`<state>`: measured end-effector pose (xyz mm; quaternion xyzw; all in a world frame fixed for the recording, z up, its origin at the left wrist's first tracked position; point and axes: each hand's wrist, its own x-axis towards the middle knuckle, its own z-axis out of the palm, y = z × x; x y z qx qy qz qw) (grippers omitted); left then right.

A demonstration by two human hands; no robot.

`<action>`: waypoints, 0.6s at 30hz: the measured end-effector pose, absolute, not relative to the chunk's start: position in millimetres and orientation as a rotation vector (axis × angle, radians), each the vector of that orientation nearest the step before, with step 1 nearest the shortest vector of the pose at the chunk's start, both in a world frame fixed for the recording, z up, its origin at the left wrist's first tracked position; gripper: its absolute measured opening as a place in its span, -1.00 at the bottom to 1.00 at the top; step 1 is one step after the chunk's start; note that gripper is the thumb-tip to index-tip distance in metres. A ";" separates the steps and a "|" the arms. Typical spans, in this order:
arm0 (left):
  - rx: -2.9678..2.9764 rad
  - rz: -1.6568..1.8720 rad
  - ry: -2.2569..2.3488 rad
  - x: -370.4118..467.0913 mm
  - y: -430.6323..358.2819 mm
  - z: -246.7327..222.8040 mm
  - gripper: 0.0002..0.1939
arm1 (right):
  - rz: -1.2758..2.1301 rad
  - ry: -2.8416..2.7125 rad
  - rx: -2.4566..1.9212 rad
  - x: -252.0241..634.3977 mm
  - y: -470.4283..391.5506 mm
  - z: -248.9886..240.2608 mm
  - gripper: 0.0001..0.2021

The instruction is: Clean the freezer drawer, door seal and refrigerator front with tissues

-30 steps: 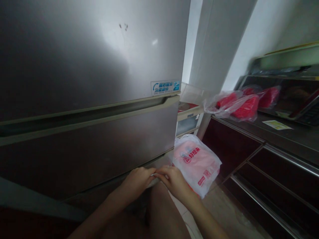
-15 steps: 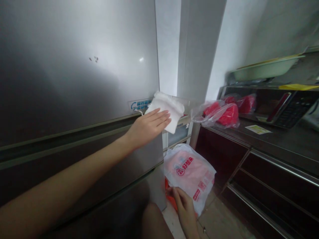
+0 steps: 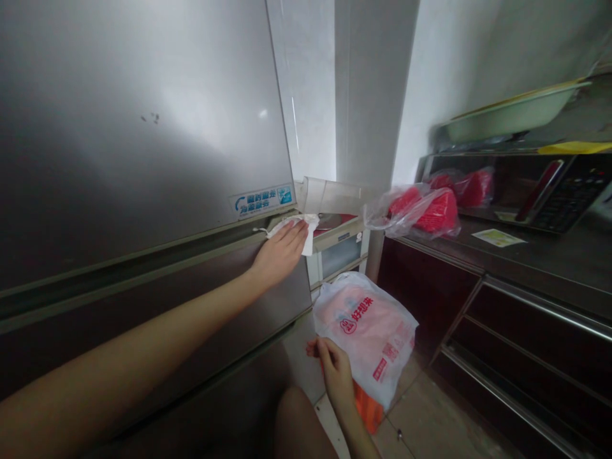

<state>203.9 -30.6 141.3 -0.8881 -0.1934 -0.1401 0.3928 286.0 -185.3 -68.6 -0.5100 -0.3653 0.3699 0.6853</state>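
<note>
My left hand (image 3: 282,252) presses a white cloth (image 3: 310,234) against the ledge at the right end of the refrigerator's door gap, its fingers laid together over the cloth. Just above the hand, a blue and white sticker (image 3: 262,201) is on the upper grey refrigerator door (image 3: 191,146). Lower down, my right hand (image 3: 332,363) is curled in front of the lower door, beside a white plastic bag (image 3: 370,331) with red print. Whether its fingers hold anything is hidden.
Red items in clear plastic (image 3: 433,210) lie on the dark counter (image 3: 564,255) at right, before a microwave (image 3: 545,194) with a pale green basin (image 3: 516,118) above. Something orange (image 3: 367,408) sits under the bag. My knee shows at the bottom.
My left hand has moved slightly down with the cloth, which now covers less and leaves the whole sticker showing. My right hand has shifted up and left, off the orange thing.
</note>
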 end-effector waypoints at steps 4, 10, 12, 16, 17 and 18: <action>-2.259 -0.307 -0.500 210.8 -24.6 128.9 -0.56 | 0.827 -0.786 -1.118 280.0 -176.3 -69.7 -0.49; -2.453 -0.133 -0.505 216.2 -29.1 65.5 -0.56 | 0.789 -0.692 -1.119 280.9 -174.3 -84.3 -0.53; -2.529 -0.087 -0.503 214.8 -31.2 37.9 -0.56 | 0.744 -0.665 -1.142 285.0 -171.4 -93.0 -0.55; -2.604 -0.042 -0.443 210.0 -31.2 -6.1 -0.59 | 0.714 -0.629 -1.164 294.1 -162.5 -112.4 -0.57; -2.623 -0.034 -0.415 208.8 -30.7 -12.7 -0.60 | 0.718 -0.622 -1.163 295.8 -160.5 -116.9 -0.57; -2.640 -0.028 -0.387 207.6 -30.4 -17.1 -0.60 | 0.724 -0.619 -1.162 297.1 -158.9 -120.9 -0.56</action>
